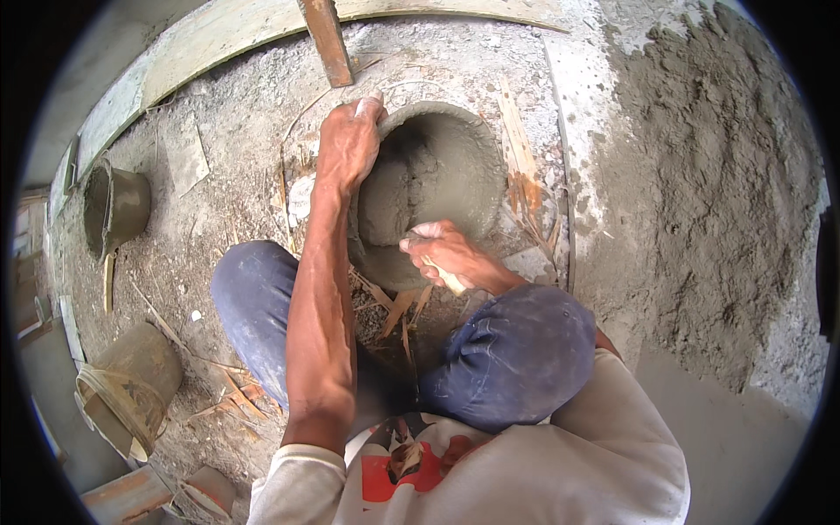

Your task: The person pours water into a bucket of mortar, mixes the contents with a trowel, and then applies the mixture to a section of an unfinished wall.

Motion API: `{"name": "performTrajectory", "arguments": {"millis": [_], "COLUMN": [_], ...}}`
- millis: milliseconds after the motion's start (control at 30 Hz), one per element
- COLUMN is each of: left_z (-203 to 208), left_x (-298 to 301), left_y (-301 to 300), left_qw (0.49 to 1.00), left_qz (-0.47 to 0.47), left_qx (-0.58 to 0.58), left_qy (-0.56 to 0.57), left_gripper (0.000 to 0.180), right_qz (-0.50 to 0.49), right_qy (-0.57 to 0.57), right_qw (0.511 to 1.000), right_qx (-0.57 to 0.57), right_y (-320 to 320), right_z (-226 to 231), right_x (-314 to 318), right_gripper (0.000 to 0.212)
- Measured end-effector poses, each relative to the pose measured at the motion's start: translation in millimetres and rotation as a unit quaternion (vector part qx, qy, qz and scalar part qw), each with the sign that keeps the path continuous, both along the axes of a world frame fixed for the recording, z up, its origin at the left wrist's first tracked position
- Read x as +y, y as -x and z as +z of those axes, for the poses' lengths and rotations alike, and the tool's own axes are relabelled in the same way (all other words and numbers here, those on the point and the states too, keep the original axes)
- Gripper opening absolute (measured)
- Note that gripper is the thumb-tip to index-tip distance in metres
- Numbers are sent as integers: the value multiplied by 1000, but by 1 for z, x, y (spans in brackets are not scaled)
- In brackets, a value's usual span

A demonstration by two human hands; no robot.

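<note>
Grey gritty floor, head view: wood splinters about, wet mortar heap along its right edge, two buckets toward its left edge. Shirt carries a red print. Mortar tub mid-floor, ahead of the knees. Left hand: grip clamped on tub rim. Right hand: grip wrapped round a pale handle.
</note>
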State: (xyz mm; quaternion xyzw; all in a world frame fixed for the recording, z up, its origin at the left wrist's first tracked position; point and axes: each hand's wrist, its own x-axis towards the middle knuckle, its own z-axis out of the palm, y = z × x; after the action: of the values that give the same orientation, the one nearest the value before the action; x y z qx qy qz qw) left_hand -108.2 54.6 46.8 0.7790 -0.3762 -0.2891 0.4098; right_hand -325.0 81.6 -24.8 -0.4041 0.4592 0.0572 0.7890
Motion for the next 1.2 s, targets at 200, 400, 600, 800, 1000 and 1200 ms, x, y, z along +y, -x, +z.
{"name": "performTrajectory", "arguments": {"millis": [200, 400, 600, 800, 1000, 1200], "left_z": [7, 0, 1, -5, -2, -1], "left_x": [-4, -3, -14, -4, -14, -15], "left_y": [0, -2, 13, 6, 15, 18], "left_qw": [1000, 999, 998, 999, 999, 999], "left_qz": [3, -26, -48, -33, -11, 5], "left_qx": [6, 5, -33, -35, -46, -39], "left_qy": [-18, 26, 17, 0, -3, 19], "left_gripper": [55, 55, 57, 60, 51, 54], "right_qz": [-180, -116, 256, 451, 492, 434], "right_qy": [-324, -149, 535, 648, 625, 539], "right_qw": [886, 975, 789, 590, 588, 719], "right_qx": [-278, -120, 161, 170, 150, 67], "right_y": [5, 60, 73, 64, 57, 43], "right_z": [-44, 21, -33, 74, 6, 1], "right_x": [-18, -36, -55, -85, -60, -39], "right_gripper": [32, 42, 42, 24, 22, 35]}}
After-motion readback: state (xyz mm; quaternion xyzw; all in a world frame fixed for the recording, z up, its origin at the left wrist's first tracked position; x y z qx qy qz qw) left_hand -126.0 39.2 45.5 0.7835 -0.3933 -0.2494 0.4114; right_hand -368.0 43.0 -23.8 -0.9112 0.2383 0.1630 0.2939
